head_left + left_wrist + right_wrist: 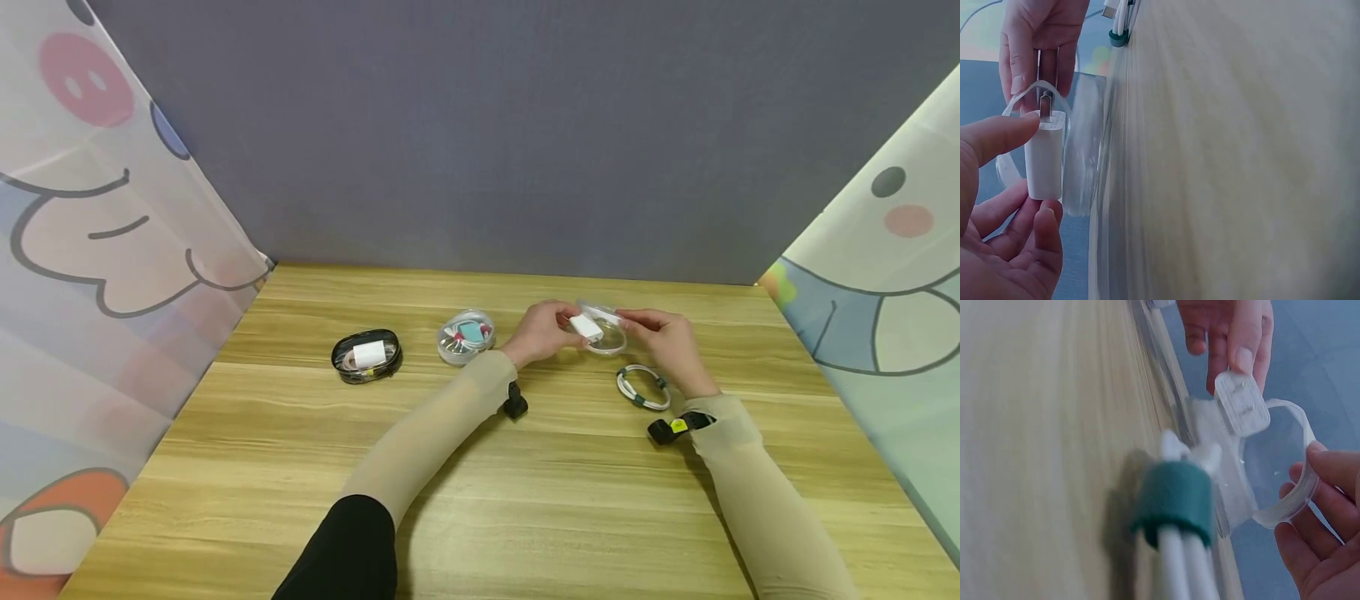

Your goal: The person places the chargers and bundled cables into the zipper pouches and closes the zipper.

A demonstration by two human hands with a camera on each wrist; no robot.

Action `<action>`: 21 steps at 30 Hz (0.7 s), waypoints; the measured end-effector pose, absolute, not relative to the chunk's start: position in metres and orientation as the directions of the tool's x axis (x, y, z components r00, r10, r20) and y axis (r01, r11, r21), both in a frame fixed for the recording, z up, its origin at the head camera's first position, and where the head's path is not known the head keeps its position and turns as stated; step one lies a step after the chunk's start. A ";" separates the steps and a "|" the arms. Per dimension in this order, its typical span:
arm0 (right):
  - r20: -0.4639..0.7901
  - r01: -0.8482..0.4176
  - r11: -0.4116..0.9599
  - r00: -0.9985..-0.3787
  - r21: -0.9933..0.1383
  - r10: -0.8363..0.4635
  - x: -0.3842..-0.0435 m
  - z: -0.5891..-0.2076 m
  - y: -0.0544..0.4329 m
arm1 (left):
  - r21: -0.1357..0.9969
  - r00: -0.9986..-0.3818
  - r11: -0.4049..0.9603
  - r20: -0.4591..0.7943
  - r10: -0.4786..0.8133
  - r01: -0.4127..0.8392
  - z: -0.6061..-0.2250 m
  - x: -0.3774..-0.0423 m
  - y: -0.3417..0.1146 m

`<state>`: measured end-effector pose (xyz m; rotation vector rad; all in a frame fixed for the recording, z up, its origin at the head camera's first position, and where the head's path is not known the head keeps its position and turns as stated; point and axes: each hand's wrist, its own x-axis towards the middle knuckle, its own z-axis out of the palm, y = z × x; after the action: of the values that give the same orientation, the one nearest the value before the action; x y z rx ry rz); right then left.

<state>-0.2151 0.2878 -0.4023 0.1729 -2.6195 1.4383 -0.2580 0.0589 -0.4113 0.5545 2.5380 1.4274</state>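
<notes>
From where I stand, two pieces of the work look finished, one is in hand and one part waits; left of centre in the head view sits a clear oval pouch with a black rim (352, 377), a white block inside it, and near the frame's middle a clear round pouch with a pale edge (448, 353) holds a pale blue block and white cable; right of centre, a white rectangular plug-in charger (586, 327) hangs at the mouth of another clear plastic pouch (615, 340), apparently not yet in it, so I'd judge this set only partly packed; a white coiled cable with dark green ties (623, 387) lies loose on the light wood-grain table (525, 508), just below that pouch in the frame, and seems to be the piece left over; the left hand (542, 332) reaches in from the lower left, its arm slanting up across the frame, and pinches the charger narrowly between thumb and fingertips; the right hand (666, 342) comes up from the lower right, thumb and fingers closed on the pouch's rim, whose mouth gapes wide in the right wrist view; the two hands face each other, near but apart.
</notes>
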 end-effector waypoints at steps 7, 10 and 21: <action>0.165 -0.147 0.468 -0.986 -0.872 -0.003 -0.217 -0.406 0.281 | 0.848 -0.921 0.484 0.013 0.389 0.216 -0.411 -0.257 0.061; 0.150 -0.121 0.474 -0.988 -0.872 0.026 -0.217 -0.405 0.279 | 0.840 -0.925 0.501 0.004 0.381 0.210 -0.412 -0.258 0.062; 0.067 -0.052 0.392 -0.997 -0.919 0.024 -0.216 -0.402 0.280 | 0.692 -0.908 0.654 0.005 0.419 0.306 -0.411 -0.265 0.069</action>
<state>-0.2155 0.2796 -0.4016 0.0254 -2.5626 1.6953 -0.2649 0.0686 -0.4111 0.5988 2.7144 1.0921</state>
